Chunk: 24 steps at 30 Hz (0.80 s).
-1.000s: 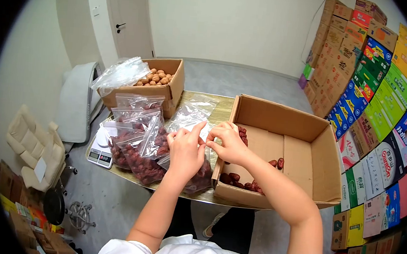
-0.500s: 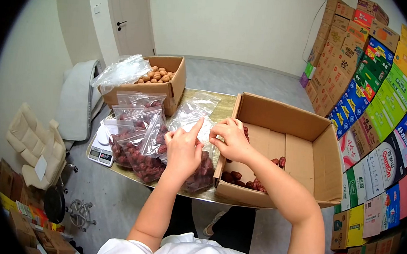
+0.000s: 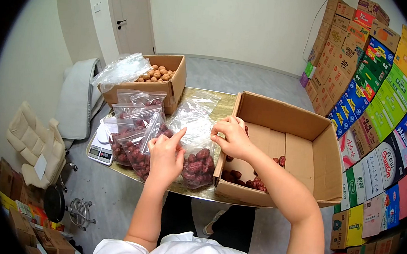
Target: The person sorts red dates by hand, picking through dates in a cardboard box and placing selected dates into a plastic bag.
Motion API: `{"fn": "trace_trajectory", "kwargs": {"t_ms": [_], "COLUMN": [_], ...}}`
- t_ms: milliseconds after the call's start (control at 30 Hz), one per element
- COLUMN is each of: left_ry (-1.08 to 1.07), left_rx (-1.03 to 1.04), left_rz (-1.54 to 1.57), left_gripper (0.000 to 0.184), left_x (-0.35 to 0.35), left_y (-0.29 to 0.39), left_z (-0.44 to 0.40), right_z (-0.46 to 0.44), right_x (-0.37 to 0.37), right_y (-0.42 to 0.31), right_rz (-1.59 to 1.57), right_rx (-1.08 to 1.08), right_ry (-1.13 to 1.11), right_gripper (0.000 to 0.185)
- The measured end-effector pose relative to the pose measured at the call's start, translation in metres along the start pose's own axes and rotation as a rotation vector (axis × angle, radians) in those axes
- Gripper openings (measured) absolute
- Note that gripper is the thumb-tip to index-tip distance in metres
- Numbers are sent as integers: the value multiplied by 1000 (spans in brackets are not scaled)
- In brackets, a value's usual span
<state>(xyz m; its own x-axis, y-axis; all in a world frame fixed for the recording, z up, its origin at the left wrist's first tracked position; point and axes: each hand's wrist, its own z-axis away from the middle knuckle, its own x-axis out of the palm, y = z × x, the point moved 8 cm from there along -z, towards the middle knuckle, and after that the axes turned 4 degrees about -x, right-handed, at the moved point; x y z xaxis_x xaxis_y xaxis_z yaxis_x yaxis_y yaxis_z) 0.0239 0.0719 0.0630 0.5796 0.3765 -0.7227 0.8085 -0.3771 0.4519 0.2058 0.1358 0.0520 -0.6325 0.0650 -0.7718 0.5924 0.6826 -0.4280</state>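
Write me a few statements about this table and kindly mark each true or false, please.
1. Walnuts lie in the smaller cardboard box. True.
2. The large open box is full to its rim with dates. False: much of its floor is bare.
3. A clear bag of dates sits left of the large open box. True.
4. The right hand is inside the walnut box. False: it is by the large open box's left wall.
5. The white scale is at the table's left end. True.
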Motion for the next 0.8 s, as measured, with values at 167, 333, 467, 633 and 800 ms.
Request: {"fn": "trace_trajectory", "kwargs": {"t_ms": [167, 333, 467, 633, 800], "left_ry": [9, 37, 57, 11, -54], "left_rx": [-16, -43, -35, -70, -102], "left_rz": [34, 28, 30, 115, 254], "left_gripper": [55, 58, 58, 59, 60], "left_x": [-10, -20, -25, -27, -19], "left_y": [-9, -21, -27, -31, -40], "left_z": [6, 13, 16, 17, 20], "right_z": [0, 0, 0, 1, 1], "right_x": [1, 1, -1, -1, 0], "right_y": [8, 11, 12, 13, 10], "right_rz": [3, -9, 2, 10, -8], "right_rx": [30, 61, 59, 56, 21], "right_ry": [0, 2, 7, 16, 10], "right_gripper": [5, 6, 7, 7, 6]}}
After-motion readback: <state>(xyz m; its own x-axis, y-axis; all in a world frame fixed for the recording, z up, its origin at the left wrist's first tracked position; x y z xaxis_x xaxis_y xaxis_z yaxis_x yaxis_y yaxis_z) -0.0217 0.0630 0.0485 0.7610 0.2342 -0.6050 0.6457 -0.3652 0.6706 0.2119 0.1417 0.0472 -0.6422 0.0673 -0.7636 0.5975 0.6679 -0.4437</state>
